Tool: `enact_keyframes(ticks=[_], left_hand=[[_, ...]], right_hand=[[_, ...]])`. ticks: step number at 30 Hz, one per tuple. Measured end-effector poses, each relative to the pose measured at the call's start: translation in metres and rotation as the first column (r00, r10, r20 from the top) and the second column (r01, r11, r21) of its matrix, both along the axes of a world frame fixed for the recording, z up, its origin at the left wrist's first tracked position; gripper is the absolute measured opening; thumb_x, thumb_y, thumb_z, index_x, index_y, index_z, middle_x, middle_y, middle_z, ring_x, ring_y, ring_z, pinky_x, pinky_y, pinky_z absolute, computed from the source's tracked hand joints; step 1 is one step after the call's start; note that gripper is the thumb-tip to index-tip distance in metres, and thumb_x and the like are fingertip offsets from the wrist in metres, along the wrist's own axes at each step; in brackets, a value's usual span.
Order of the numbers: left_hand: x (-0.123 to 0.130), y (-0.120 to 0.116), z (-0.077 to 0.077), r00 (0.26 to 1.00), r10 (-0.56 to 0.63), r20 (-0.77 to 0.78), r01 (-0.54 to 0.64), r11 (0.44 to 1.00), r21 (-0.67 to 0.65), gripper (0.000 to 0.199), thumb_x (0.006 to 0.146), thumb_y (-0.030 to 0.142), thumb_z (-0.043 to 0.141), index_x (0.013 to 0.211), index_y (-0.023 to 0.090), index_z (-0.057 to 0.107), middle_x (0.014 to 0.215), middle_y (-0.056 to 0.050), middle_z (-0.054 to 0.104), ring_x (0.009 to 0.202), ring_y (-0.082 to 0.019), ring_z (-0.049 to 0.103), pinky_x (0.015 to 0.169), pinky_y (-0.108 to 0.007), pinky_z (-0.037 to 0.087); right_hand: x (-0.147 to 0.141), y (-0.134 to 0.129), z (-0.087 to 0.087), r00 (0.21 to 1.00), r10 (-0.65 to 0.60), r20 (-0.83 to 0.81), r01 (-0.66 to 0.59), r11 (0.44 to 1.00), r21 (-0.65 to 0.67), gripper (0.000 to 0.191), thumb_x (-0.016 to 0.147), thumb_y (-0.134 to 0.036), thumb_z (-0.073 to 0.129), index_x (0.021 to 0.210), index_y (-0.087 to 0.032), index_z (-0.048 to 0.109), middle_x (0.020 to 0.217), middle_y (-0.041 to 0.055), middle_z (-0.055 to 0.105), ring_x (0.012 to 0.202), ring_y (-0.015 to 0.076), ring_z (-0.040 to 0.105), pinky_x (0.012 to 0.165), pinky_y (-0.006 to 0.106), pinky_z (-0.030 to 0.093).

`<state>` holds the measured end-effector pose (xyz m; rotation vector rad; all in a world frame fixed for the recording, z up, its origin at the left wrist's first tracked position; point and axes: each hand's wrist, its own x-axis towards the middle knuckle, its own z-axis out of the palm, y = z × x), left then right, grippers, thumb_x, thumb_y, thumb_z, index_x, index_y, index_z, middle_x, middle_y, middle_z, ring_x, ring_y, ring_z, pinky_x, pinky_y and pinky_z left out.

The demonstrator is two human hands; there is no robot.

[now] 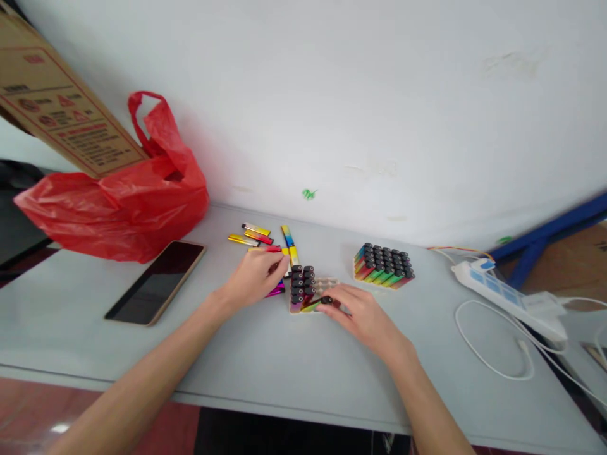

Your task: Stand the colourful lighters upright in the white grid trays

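Desk [284,373], grey, its back edge along a white wall [360,114].

Tray [327,282], pale, with round sockets: stands mid-desk, between the two hands. Its left part holds upright black-topped lighters [302,287]; sockets at its back right show unfilled.

Green lighter [312,306], one, black top: lies slanted at the tray's front, body toward the left, top toward the right hand.

Right hand [363,316]: is at the tray's right side, thumb and fingers pinching the green lighter near its black top.

Left hand [256,275]: is left of the tray, over the near side of the loose lighters, fingers bent and drawn together. A red lighter [272,249] shows at the fingers; whether it is gripped, one cannot tell.

Loose lighters [257,229], yellow, red, blue and purple among them: lie scattered beyond and around the left hand, toward the back edge.

Filled block of lighters [384,265], black tops up, rainbow sides: stands toward the back edge, beyond the right hand and apart from it.

Phone [156,282], dark screen: lies on the left part, near a red plastic bag [156,202].

Power strip [507,297], white: lies toward the right end.
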<state>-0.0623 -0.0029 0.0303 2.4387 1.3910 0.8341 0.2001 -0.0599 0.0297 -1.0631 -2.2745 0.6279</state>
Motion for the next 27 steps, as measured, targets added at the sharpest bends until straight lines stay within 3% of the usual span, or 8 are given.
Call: enact_keyframes(ticks=[6, 10, 13, 16, 19, 22, 25, 27], left_hand=[[0.0, -0.001, -0.001, 1.0, -0.025, 0.013, 0.025, 1.0, 0.002, 0.045, 0.104, 0.031, 0.04, 0.06, 0.022, 0.044, 0.057, 0.0, 0.048, 0.058, -0.016, 0.043, 0.064, -0.031, 0.032], [0.002, -0.003, 0.0, 0.999, -0.041, 0.021, 0.041, 0.999, 0.009, 0.044, 0.106, 0.032, 0.039, 0.065, 0.021, 0.049, 0.063, 0.0, 0.052, 0.062, -0.017, 0.047, 0.065, -0.031, 0.033], [0.003, -0.007, 0.002, 0.996, -0.056, 0.063, 0.056, 0.998, 0.0, 0.039, 0.108, 0.034, 0.037, 0.076, 0.021, 0.055, 0.074, -0.002, 0.06, 0.07, -0.018, 0.055, 0.07, -0.031, 0.038], [0.006, -0.014, 0.003, 0.988, -0.102, 0.118, 0.103, 0.995, -0.002, 0.032, 0.107, 0.038, 0.039, 0.096, 0.02, 0.062, 0.09, -0.005, 0.066, 0.085, -0.022, 0.061, 0.08, -0.033, 0.045], [0.011, -0.021, 0.002, 0.979, -0.167, 0.113, 0.17, 0.985, -0.015, 0.033, 0.102, 0.045, 0.049, 0.118, 0.019, 0.062, 0.109, -0.01, 0.067, 0.103, -0.027, 0.063, 0.093, -0.04, 0.049], [0.017, -0.027, -0.003, 0.968, -0.233, 0.094, 0.242, 0.966, -0.092, 0.052, 0.094, 0.055, 0.062, 0.132, 0.02, 0.055, 0.123, -0.013, 0.066, 0.114, -0.03, 0.064, 0.099, -0.043, 0.051], [0.022, -0.03, -0.008, 0.963, -0.239, 0.122, 0.255, 0.957, -0.139, 0.075, 0.08, 0.058, 0.078, 0.14, 0.022, 0.049, 0.127, -0.013, 0.065, 0.116, -0.032, 0.065, 0.103, -0.045, 0.051], [0.023, -0.03, -0.011, 0.964, -0.225, 0.144, 0.245, 0.959, -0.143, 0.082, 0.072, 0.054, 0.085, 0.139, 0.024, 0.048, 0.126, -0.011, 0.066, 0.116, -0.033, 0.066, 0.103, -0.044, 0.052]], right_hand=[[-0.014, 0.0, 0.0, 0.993, 0.013, 0.117, -0.033, 0.985, 0.168, 0.026, 0.104, -0.043, 0.058, 0.101, -0.021, 0.072, 0.085, 0.0074, 0.073, 0.077, 0.0221, 0.067, 0.073, 0.035, 0.051], [-0.022, 0.002, -0.002, 0.977, -0.088, 0.192, 0.059, 0.987, 0.15, 0.044, 0.094, -0.056, 0.068, 0.071, -0.018, 0.067, 0.067, 0.0044, 0.067, 0.062, 0.0178, 0.06, 0.061, 0.031, 0.042], [-0.015, 0.003, 0.005, 0.996, -0.079, 0.037, 0.078, 0.997, 0.021, 0.055, 0.094, -0.065, 0.062, 0.065, -0.018, 0.065, 0.059, 0.0009, 0.062, 0.053, 0.0131, 0.054, 0.055, 0.027, 0.036], [-0.007, 0.015, 0.018, 0.969, -0.166, -0.181, 0.157, 0.986, -0.06, 0.059, 0.107, -0.058, 0.04, 0.076, -0.018, 0.07, 0.055, -0.0011, 0.057, 0.05, 0.0117, 0.051, 0.054, 0.026, 0.037], [-0.016, 0.051, 0.026, 0.936, -0.262, -0.233, 0.243, 0.964, -0.109, 0.042, 0.105, -0.053, 0.05, 0.09, -0.018, 0.068, 0.059, -0.0032, 0.058, 0.053, 0.0125, 0.054, 0.055, 0.025, 0.039], [-0.045, 0.105, 0.026, 0.965, -0.211, -0.155, 0.198, 0.976, -0.091, 0.025, 0.102, -0.042, 0.057, 0.103, -0.019, 0.066, 0.074, -0.001, 0.069, 0.065, 0.0137, 0.063, 0.066, 0.025, 0.046], [-0.082, 0.154, 0.019, 0.971, -0.19, 0.147, 0.198, 0.979, -0.048, 0.023, 0.096, -0.035, 0.069, 0.11, -0.017, 0.066, 0.096, 0.0062, 0.077, 0.083, 0.0168, 0.07, 0.077, 0.026, 0.049], [-0.102, 0.175, 0.012, 0.911, -0.165, 0.379, 0.206, 0.976, -0.069, 0.035, 0.089, -0.037, 0.079, 0.113, -0.016, 0.065, 0.094, 0.008, 0.078, 0.085, 0.0206, 0.071, 0.076, 0.028, 0.048]])
